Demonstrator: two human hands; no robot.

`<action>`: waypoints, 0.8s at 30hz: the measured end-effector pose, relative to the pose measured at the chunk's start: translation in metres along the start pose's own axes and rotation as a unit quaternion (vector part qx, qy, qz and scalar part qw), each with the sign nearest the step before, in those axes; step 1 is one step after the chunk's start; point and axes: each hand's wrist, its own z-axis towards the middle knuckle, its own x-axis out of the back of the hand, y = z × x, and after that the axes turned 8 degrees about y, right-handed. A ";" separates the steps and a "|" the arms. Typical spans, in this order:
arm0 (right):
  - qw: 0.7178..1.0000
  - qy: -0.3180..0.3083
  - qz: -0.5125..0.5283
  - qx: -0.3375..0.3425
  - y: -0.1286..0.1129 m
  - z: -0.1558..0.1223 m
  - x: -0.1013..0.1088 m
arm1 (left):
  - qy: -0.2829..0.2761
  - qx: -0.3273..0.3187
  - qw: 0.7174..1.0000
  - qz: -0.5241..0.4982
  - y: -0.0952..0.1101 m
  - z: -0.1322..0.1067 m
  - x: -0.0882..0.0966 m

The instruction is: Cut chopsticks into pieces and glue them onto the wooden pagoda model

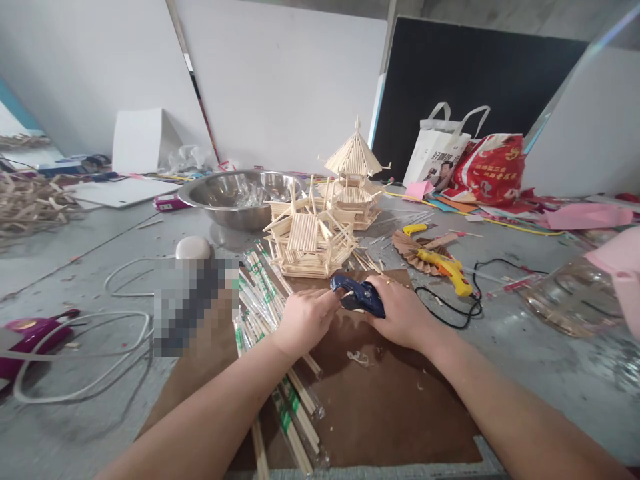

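My right hand [400, 310] is closed around a dark blue cutter tool [359, 295], held just above a brown board [395, 407]. My left hand [303, 319] is pinched at the tool's left end, its fingertips pressed together on something too small to make out. Directly beyond both hands stands a small pavilion model [306, 237] built of wooden sticks, with a taller stick pagoda [354, 177] behind it. Wrapped chopsticks [260, 293] lie in a heap to the left of my left hand and run under my forearm.
A steel bowl [240, 193] sits behind the models. A yellow glue gun [445, 267] with a black cord lies to the right, near a clear glass jar [575, 297]. White cables [90, 360] and a purple tool [30, 333] lie left. Bags [470, 163] stand at the back.
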 end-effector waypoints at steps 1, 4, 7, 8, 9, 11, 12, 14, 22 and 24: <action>1.000 -0.003 0.009 0.006 0.000 0.000 0.000 | 0.012 -0.021 1.000 0.007 -0.001 0.001 0.001; 0.999 -0.006 0.030 0.019 0.001 0.000 0.001 | 0.040 -0.071 0.997 0.017 -0.002 0.002 0.004; 0.998 -0.010 0.048 0.025 0.003 0.000 0.000 | 0.056 -0.083 0.995 0.016 -0.003 0.003 0.005; 0.998 -0.010 0.051 0.026 0.003 0.000 0.000 | 0.057 -0.077 0.995 0.013 -0.003 0.003 0.004; 0.998 -0.010 0.052 0.027 0.003 0.000 0.000 | 0.056 -0.071 0.996 0.008 -0.003 0.002 0.004; 0.998 -0.008 0.049 0.027 0.003 0.000 0.000 | 0.048 -0.058 0.997 -0.006 -0.004 0.002 0.002; 0.999 -0.008 0.046 0.027 0.003 0.000 0.000 | 0.043 -0.055 0.998 -0.011 -0.005 0.001 0.001; 0.999 -0.011 0.042 0.026 0.002 0.000 0.001 | 0.037 -0.057 0.998 -0.015 -0.007 0.001 0.000; 0.997 -0.016 0.052 0.048 0.001 0.000 0.002 | 0.050 -0.087 0.995 -0.002 -0.013 0.003 0.002; 0.997 -0.012 0.051 0.056 0.003 0.000 0.001 | 0.035 -0.083 0.995 -0.030 -0.013 0.003 0.002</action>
